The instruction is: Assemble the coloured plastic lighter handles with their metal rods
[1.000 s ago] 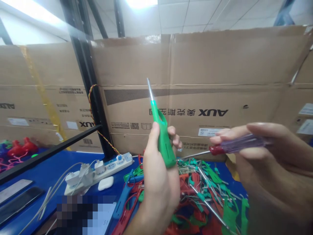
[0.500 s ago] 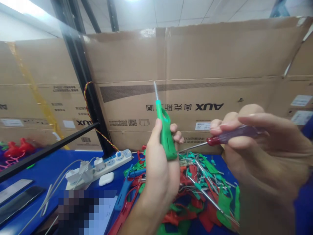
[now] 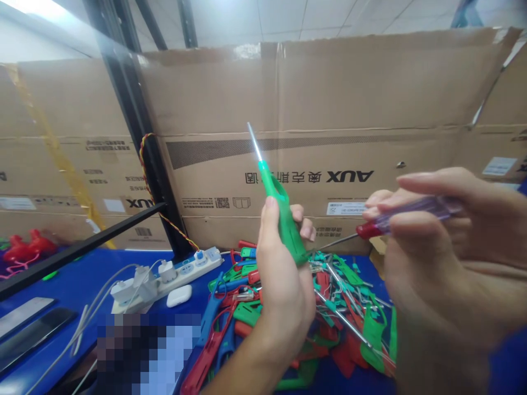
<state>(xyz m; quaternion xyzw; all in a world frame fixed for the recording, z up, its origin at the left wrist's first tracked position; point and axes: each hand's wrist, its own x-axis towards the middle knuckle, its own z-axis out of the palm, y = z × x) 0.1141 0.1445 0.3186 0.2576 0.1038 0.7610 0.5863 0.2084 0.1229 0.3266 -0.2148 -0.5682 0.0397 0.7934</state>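
My left hand [image 3: 284, 269] is wrapped round a green gas lighter [image 3: 290, 233], its metal tube pointing up and a little left. In my right hand [image 3: 436, 241] is a screwdriver [image 3: 405, 214] with a clear purplish handle and a red collar, held between thumb and fingers. The screwdriver's shaft points left, and its tip meets the lower end of the lighter's body; whether it sits in a gap there I cannot tell. Below both hands lies a pile of lighter parts [image 3: 349, 318]: green and red shells, metal tubes and wires.
Left of the pile are a power strip [image 3: 187, 269] with plugs and cables, a white earphone case [image 3: 179, 296] and two phones [image 3: 37, 334]. A black metal bar [image 3: 82, 249] crosses the left side. Cardboard [image 3: 370, 109] stands behind the blue table [image 3: 135, 263].
The lighter has tilted further, its tube tip leaning more to the left and its base shifting right. My right hand and the screwdriver have moved slightly right with it.
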